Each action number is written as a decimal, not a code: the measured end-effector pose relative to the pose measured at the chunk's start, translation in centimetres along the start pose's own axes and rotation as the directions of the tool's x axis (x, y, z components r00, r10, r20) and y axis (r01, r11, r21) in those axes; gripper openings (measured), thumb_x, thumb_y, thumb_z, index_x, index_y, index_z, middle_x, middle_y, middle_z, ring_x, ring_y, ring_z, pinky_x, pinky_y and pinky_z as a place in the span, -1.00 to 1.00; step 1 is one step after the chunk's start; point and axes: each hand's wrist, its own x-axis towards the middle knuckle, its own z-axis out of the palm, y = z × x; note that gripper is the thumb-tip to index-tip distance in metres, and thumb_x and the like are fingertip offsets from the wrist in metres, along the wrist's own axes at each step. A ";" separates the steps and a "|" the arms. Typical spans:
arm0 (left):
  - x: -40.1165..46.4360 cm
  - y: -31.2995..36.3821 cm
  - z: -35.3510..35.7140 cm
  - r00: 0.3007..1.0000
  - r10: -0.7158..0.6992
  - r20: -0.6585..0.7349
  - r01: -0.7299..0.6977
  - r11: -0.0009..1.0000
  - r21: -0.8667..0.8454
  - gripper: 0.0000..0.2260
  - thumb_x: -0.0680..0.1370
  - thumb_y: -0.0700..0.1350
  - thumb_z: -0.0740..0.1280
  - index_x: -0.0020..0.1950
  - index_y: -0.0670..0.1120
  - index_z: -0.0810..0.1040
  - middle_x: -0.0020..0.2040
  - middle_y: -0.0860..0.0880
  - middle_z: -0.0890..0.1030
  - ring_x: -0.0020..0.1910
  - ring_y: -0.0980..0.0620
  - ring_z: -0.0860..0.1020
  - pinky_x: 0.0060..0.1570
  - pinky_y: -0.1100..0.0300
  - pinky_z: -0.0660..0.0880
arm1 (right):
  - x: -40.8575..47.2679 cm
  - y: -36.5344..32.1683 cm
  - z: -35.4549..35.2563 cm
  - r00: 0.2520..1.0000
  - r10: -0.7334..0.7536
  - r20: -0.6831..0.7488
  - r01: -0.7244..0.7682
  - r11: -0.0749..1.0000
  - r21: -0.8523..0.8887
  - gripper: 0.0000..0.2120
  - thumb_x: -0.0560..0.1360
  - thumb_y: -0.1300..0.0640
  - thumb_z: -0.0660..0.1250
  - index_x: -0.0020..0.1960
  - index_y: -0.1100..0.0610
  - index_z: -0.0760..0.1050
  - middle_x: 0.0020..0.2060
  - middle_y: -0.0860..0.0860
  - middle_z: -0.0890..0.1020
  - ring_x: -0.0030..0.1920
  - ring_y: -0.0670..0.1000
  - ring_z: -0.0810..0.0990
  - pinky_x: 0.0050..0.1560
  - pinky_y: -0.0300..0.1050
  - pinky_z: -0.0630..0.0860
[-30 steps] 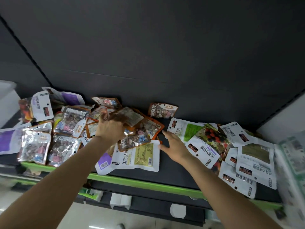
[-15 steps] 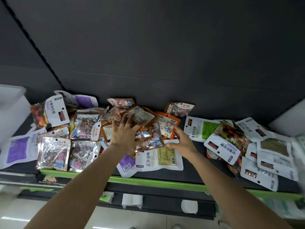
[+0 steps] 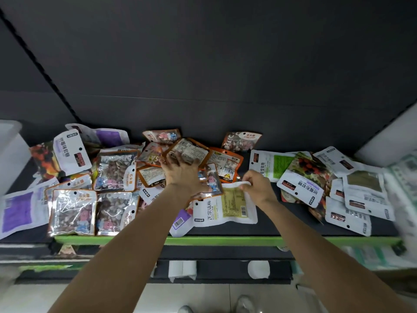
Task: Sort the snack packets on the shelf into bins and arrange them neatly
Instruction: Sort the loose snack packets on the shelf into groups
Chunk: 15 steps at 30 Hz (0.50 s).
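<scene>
Left hand (image 3: 182,175) lies spread, fingers pressing the orange packets (image 3: 191,152). Right hand (image 3: 256,187) pinches the white packet (image 3: 223,206) at its 1 o'clock corner; its long axis runs 9-to-3.

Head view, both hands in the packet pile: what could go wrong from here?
1. The right hand pinches the top corner of the white plum packet; pulling it could drag the orange-edged candy packets overlapping it, under the left hand.
2. A purple-and-white packet overhangs the green shelf edge; a nudge might drop it.
</scene>
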 end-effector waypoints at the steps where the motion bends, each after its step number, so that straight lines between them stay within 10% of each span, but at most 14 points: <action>1: 0.0 0.2 0.1 1.000 -0.008 0.003 0.008 1.000 0.003 -0.11 0.33 0.43 0.29 0.53 0.12 0.01 0.52 -0.31 -0.13 0.47 -0.42 -0.09 0.39 -0.37 -0.12 | -0.1 0.0 -0.9 0.998 -0.005 -0.062 0.003 1.000 -0.030 -0.92 0.51 0.23 0.32 -0.14 0.17 0.44 -0.17 0.06 0.56 -0.13 0.05 0.52 -0.18 -0.11 0.41; 7: -0.1 0.6 1.4 0.999 -0.035 -0.020 0.035 0.999 0.006 -0.07 0.37 0.42 0.26 0.54 0.09 -0.15 0.50 -0.33 -0.23 0.46 -0.41 -0.20 0.39 -0.36 -0.18 | -0.4 2.2 -6.7 0.905 0.061 -0.420 -0.197 0.937 -0.289 -0.63 0.55 0.31 0.19 0.34 0.16 0.32 0.29 0.26 0.34 0.20 0.24 0.42 0.15 0.08 0.41; 15: -0.1 0.6 1.8 0.998 -0.046 -0.032 0.045 0.999 -0.025 -0.08 0.37 0.41 0.27 0.53 0.12 -0.15 0.51 -0.30 -0.23 0.47 -0.38 -0.22 0.41 -0.33 -0.17 | -1.0 3.9 -1.6 0.980 -0.091 0.177 0.190 0.701 -0.687 -0.48 0.63 -0.09 0.01 0.54 -0.13 -0.08 0.54 0.00 -0.14 0.52 0.11 -0.24 0.49 0.14 -0.16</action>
